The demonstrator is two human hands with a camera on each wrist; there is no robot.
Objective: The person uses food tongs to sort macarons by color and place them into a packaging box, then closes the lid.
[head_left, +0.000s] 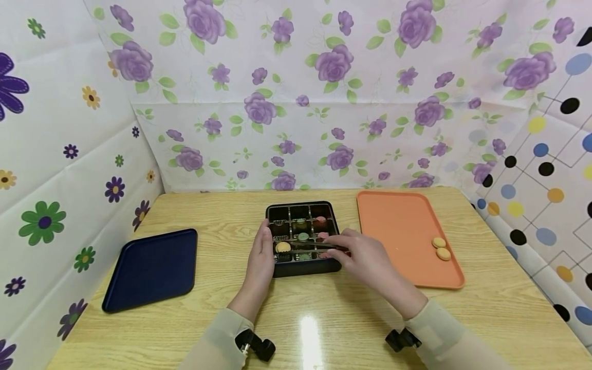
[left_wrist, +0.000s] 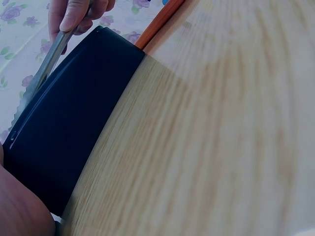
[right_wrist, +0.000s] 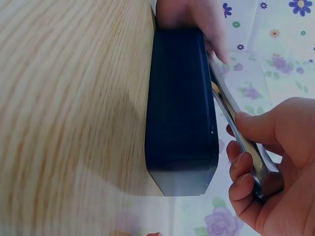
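Note:
A dark navy box with a divided insert sits mid-table. My right hand grips metal tongs from the right, thumb on one arm and fingers curled round the other. Between the tongs' tips is a yellow macaron, over the front-left compartments. Green macarons stand in the middle column and pink macarons in the right one, some partly hidden by my right hand and the tongs. Along the box's left wall, my left hand rests with its fingers extended.
On the right lies an orange tray bearing two yellow macarons near its right edge. A shallow navy tray or lid lies at the left of the wooden table. Flower-printed sheeting rises behind the table.

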